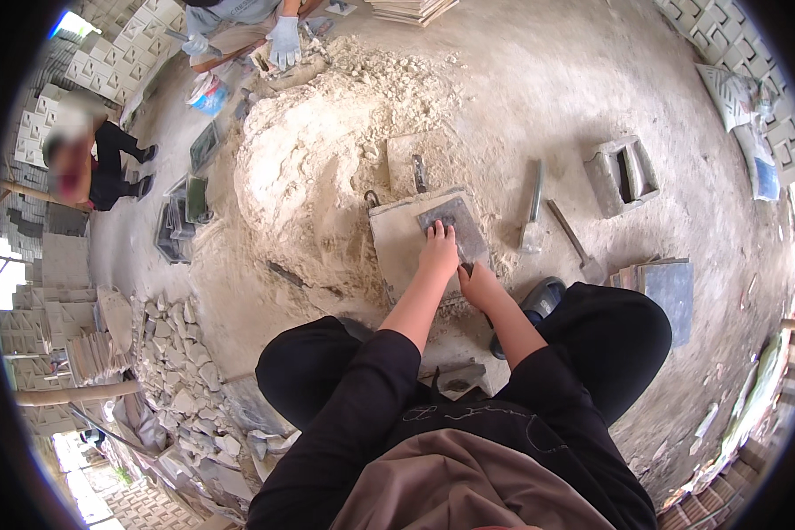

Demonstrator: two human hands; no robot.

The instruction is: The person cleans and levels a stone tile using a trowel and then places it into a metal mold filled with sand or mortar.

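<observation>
A pale, crumbly mound (pixel 291 159) spreads over the floor (pixel 539 79). Against its right edge, in front of the person's knees, lies a square board (pixel 393 238); a hollow grey block (pixel 625 177) stands well apart to the right. A flat grey plate (pixel 448 215) rests on the board. The left hand (pixel 439 251) presses flat on it, fingers slightly spread; the right hand (pixel 480 285) is curled around a dark handle (pixel 465 268) at its near edge.

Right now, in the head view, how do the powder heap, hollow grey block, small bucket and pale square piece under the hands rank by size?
1. Powder heap
2. Pale square piece, partly covered
3. Hollow grey block
4. Small bucket, though it stands farther off
</observation>
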